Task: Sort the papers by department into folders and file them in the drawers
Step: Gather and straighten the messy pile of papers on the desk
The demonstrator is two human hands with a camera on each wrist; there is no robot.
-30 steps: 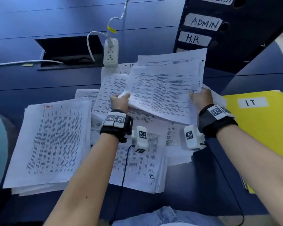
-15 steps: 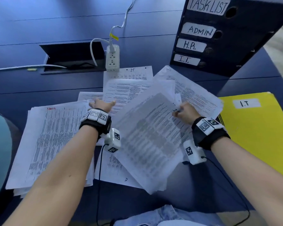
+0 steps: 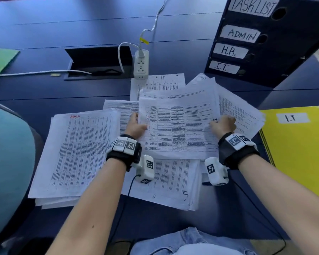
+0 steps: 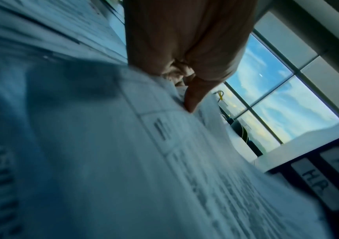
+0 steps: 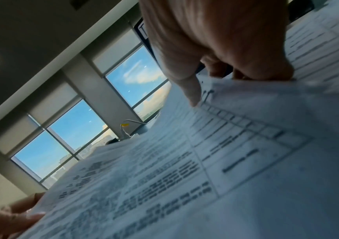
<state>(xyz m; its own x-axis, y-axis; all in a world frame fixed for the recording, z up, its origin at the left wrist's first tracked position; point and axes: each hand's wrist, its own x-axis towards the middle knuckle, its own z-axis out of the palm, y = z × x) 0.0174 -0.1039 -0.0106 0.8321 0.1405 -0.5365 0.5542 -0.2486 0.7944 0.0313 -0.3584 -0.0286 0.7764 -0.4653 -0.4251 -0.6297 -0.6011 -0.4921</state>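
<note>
A sheaf of printed papers [image 3: 179, 126] lies low over the loose pile [image 3: 166, 177] in the middle of the blue desk. My left hand [image 3: 138, 123] pinches its left edge, and in the left wrist view the thumb [image 4: 193, 98] presses on the top sheet [image 4: 164, 161]. My right hand [image 3: 218, 123] grips the right edge, thumb [image 5: 192, 92] on top and fingers curled underneath the sheaf [image 5: 205, 161]. A stack marked ADMIN [image 3: 77, 153] lies to the left. A yellow folder labelled I.T [image 3: 298, 159] lies to the right. The dark drawer unit [image 3: 287, 52] stands at the back right.
The drawers carry labels TASKLIST, ADMIN, H.R. and I.T. A white power strip [image 3: 141, 64] and an open cable hatch [image 3: 99, 61] sit behind the papers. A green folder [image 3: 0, 61] lies far left. A teal chair [image 3: 7, 162] is at my left side.
A second ago both hands held the sheaf raised. Then the left hand let go and the sheaf hung tilted from the right. Now the left hand holds its left edge again, level.
</note>
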